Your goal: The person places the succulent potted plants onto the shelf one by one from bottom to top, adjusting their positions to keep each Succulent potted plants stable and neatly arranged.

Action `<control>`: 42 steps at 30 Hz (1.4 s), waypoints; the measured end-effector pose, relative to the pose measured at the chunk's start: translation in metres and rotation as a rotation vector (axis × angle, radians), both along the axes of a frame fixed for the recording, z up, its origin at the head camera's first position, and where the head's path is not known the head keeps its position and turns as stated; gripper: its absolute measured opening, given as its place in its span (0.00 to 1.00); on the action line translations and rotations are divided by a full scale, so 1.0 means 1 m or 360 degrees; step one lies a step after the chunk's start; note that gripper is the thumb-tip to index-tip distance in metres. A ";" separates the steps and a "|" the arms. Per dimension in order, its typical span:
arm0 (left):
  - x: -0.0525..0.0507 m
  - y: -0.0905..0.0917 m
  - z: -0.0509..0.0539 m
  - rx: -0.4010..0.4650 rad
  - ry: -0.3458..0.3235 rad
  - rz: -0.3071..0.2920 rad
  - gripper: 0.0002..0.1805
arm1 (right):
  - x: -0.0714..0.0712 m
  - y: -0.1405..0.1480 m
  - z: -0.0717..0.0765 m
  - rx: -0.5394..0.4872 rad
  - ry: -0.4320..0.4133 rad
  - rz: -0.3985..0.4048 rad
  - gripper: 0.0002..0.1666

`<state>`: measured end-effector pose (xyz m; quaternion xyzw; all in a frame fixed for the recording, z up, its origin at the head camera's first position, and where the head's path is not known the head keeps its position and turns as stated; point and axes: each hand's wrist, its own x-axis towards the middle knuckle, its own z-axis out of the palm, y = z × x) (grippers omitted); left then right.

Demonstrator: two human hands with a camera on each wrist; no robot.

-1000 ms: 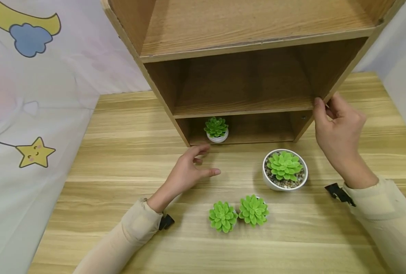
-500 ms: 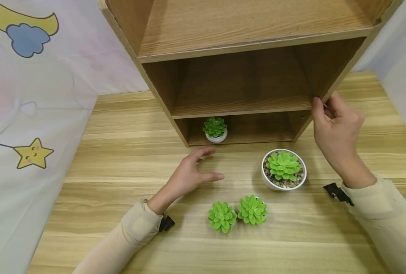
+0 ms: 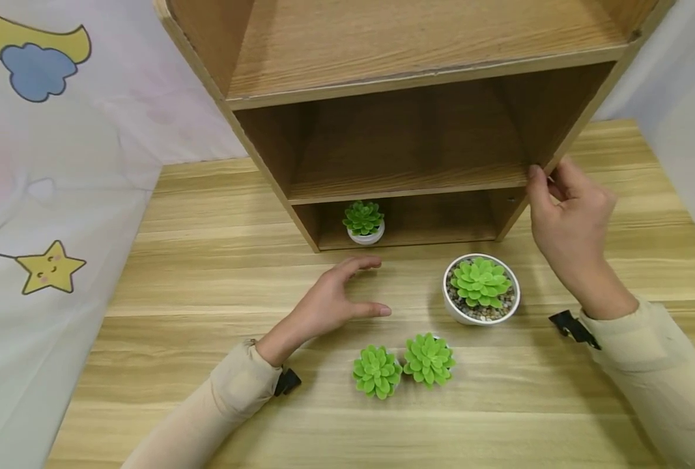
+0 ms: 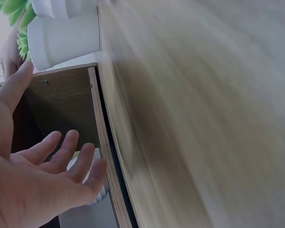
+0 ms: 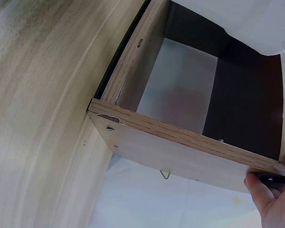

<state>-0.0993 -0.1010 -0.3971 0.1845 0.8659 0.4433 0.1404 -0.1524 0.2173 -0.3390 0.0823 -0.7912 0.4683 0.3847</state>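
Wooden shelving (image 3: 411,137), gripped by right-hand fingers (image 3: 571,176), is cut off above.

Cartoon-printed cloth (image 3: 71,156), a wooden shelf (image 3: 429,39) and 4 succulents (image 3: 481,281) suggest a homelike corner.

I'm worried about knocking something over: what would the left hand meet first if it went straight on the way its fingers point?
Probably the large white pot: in the head view the left hand points roughly towards it, across a gap. Height is hard to judge, so it might pass above.
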 end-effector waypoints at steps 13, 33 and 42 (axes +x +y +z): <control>-0.008 0.024 0.007 0.0022 0.0016 -0.0192 0.44 | -0.001 0.002 -0.003 0.0042 0.0007 -0.0023 0.09; -0.018 0.045 0.006 0.0010 0.0010 -0.0387 0.48 | -0.005 0.008 -0.010 0.0070 0.0004 -0.0056 0.09; -0.021 0.055 0.007 0.0005 0.0024 -0.0443 0.50 | -0.007 0.008 -0.011 0.0051 0.0007 -0.0006 0.09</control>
